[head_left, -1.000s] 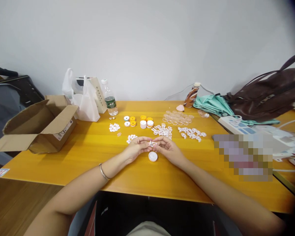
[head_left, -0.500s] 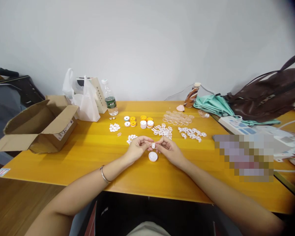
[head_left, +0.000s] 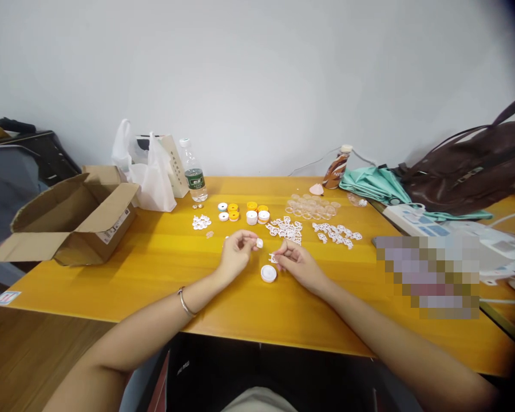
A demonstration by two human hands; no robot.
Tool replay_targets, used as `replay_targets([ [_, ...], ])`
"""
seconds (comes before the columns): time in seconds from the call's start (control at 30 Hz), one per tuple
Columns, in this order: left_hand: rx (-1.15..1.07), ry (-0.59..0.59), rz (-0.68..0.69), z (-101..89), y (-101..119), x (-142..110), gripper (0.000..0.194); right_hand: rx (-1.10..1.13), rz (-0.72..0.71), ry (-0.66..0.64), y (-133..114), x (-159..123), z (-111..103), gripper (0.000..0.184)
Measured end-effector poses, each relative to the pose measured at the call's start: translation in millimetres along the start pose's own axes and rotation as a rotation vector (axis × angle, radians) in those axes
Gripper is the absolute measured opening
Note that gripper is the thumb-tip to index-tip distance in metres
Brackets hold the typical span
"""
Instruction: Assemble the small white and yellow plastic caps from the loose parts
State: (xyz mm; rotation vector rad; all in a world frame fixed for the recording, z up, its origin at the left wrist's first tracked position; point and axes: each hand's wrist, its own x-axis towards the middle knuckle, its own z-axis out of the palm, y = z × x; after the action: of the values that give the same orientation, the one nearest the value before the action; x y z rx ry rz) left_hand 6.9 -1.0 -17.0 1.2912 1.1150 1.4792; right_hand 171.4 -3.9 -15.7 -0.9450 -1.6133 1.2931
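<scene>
Between thumb and fingertips, my left hand [head_left: 237,252] pinches a small white rounded plastic piece [head_left: 260,243]. My right hand [head_left: 298,260] is closed on a small flat white openwork plastic piece [head_left: 273,258]. The two pieces are apart, with a gap between them. Just below, on the table, lies a round white disc-shaped part [head_left: 268,273] with an orange lower edge; neither hand touches it. Behind my right hand lies a pile of white openwork pieces [head_left: 286,229]. Past my left hand is a group of small white pieces [head_left: 201,222].
White and orange round parts [head_left: 252,216] stand in clusters mid-table. Clear rings [head_left: 312,207] and more openwork pieces [head_left: 337,233] lie right of them. A water bottle [head_left: 195,177], an open cardboard box [head_left: 68,223], a drink bottle [head_left: 338,167] and a brown bag [head_left: 467,163] surround the work area.
My hands have moved apart. The left has gone up and away with the rounded white piece, while the right keeps the openwork piece above the disc.
</scene>
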Motion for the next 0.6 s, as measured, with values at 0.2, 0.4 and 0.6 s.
replay_targets([
  [0.2, -0.074, -0.013, -0.076, -5.2, 7.4, 4.1, 0.012, -0.005, -0.05, 0.203, 9.1, 17.3, -24.5, 0.026],
  [0.4, -0.111, -0.113, -0.158, -2.4, 7.2, -2.2, 0.016, -0.243, -0.083, 0.51, 31.2, 43.2, -72.3, 0.033],
  [0.6, -0.134, -0.141, -0.183, -3.0, 6.9, -2.7, 0.015, -0.35, -0.046, 0.507, 39.8, 49.1, -78.1, 0.029],
])
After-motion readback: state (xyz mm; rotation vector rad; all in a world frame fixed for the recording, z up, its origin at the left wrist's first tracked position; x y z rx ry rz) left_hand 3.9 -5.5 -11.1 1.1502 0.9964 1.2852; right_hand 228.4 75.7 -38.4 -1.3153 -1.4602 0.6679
